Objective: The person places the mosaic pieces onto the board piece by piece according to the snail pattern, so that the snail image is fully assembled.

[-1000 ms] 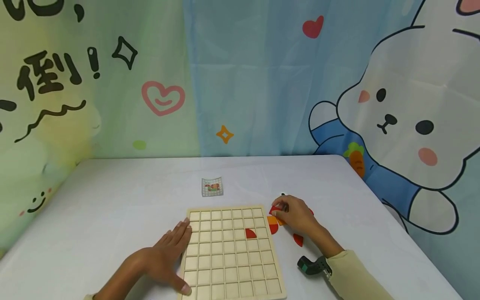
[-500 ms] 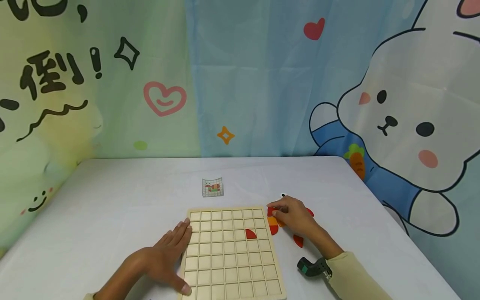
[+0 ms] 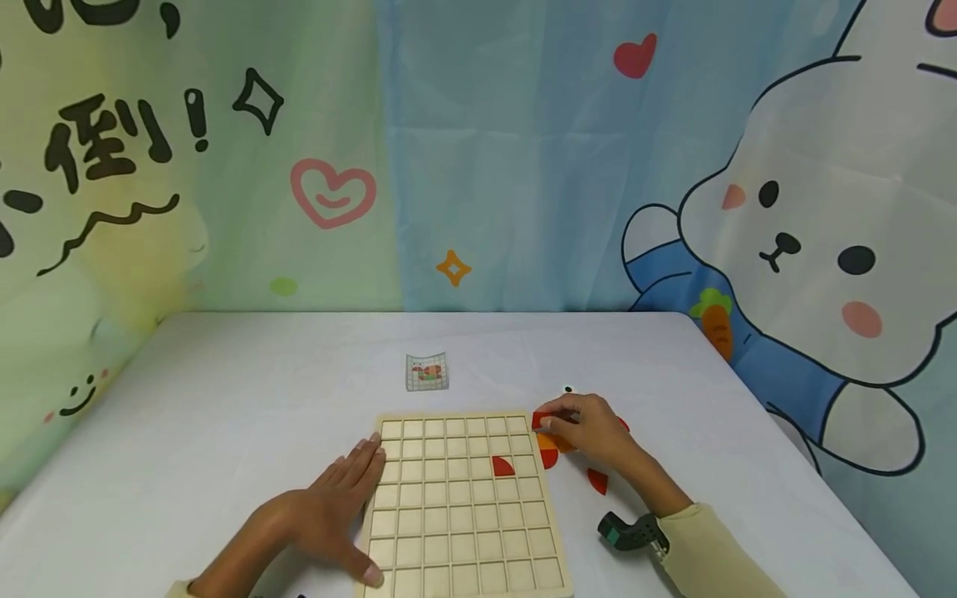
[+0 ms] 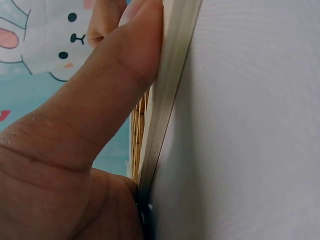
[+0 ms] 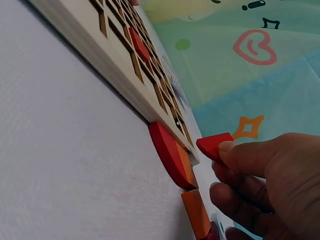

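A pale wooden grid board (image 3: 463, 502) lies on the white table. My left hand (image 3: 329, 507) rests along its left edge, fingers straight and thumb on the near left corner. In the left wrist view the thumb (image 4: 115, 75) lies against the board's rim. Just past the board's upper right corner, my right hand (image 3: 586, 428) pinches a red block with a curved side (image 5: 215, 144) between thumb and fingers, raised off the table. One red quarter-round block (image 3: 503, 467) sits in a cell of the board.
Beside the board's right edge lie a red-and-orange block (image 5: 172, 155) and an orange block (image 5: 196, 212). Another red block (image 3: 598, 481) lies nearer the right wrist. A small picture card (image 3: 427, 372) lies behind the board. A printed curtain (image 3: 508, 166) hangs behind the table.
The red block in my right hand has turned and shifted slightly left, towards the board's corner. My left hand stays where it was on the board.
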Motion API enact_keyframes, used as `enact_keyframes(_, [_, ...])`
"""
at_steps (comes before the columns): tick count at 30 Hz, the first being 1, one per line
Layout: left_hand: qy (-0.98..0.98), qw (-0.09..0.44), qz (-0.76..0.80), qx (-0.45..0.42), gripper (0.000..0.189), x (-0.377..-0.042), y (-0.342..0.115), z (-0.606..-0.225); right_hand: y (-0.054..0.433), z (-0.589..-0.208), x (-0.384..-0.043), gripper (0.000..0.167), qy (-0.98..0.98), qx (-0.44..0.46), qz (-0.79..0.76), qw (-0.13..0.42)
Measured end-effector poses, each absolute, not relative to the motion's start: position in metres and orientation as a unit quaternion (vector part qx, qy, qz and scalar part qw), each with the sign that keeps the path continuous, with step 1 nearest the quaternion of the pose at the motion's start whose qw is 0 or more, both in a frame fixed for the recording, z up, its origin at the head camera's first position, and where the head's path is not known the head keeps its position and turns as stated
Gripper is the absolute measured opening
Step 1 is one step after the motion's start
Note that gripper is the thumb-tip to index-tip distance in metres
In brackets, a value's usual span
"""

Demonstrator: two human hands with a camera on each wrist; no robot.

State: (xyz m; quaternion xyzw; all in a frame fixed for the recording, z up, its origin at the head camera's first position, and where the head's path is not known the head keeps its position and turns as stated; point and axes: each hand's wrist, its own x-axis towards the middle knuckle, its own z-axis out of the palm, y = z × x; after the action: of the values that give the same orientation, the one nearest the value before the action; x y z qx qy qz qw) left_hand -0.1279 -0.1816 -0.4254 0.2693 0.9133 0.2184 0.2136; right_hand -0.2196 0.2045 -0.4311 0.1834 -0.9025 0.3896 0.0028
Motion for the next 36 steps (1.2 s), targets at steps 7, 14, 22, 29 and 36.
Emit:
enact_keyframes(7, [0.92, 0.204, 0.203, 0.266, 0.145, -0.131, -0.181, -0.432, 0.205, -0.427, -0.22, 0.021, -0.884, 0.197, 0.424, -0.028])
enact_keyframes(14, [0.921, 0.207, 0.201, 0.259, 0.147, -0.133, -0.181, -0.435, 0.2, -0.42, -0.218, 0.015, -0.855, 0.214, 0.46, -0.104])
enact_keyframes(22, [0.918, 0.21, 0.214, 0.259, 0.146, -0.129, -0.183, -0.433, 0.19, -0.422, -0.213, 0.014, -0.855, 0.241, 0.442, -0.122])
enact_keyframes(29, [0.917, 0.205, 0.216, 0.264, 0.146, -0.129, -0.184, -0.436, 0.188, -0.421, -0.196, 0.013, -0.839, 0.241, 0.471, -0.129])
enact_keyframes(36, [0.917, 0.203, 0.22, 0.264, 0.147, -0.129, -0.182, -0.432, 0.181, -0.417, -0.179, 0.01, -0.856, 0.259, 0.431, -0.117])
